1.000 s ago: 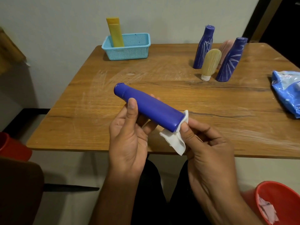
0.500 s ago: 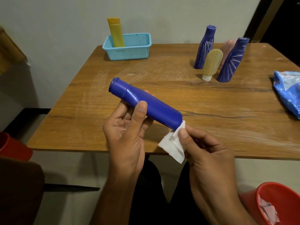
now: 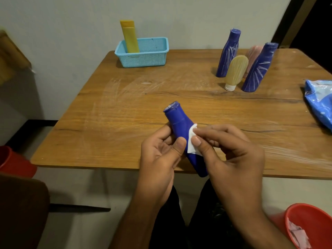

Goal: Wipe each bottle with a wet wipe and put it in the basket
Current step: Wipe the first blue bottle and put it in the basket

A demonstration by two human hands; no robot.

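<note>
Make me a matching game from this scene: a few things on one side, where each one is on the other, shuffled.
Things:
1. yellow bottle
2. white wipe
3. beige bottle
4. blue packet

Places:
A. at the table's right edge
B. standing in the blue basket
C. pressed on the blue bottle by the right hand
D. upside down on its white cap, between the streaked blue bottles

Pairs: 1-B, 2-C, 3-D, 4-A
</note>
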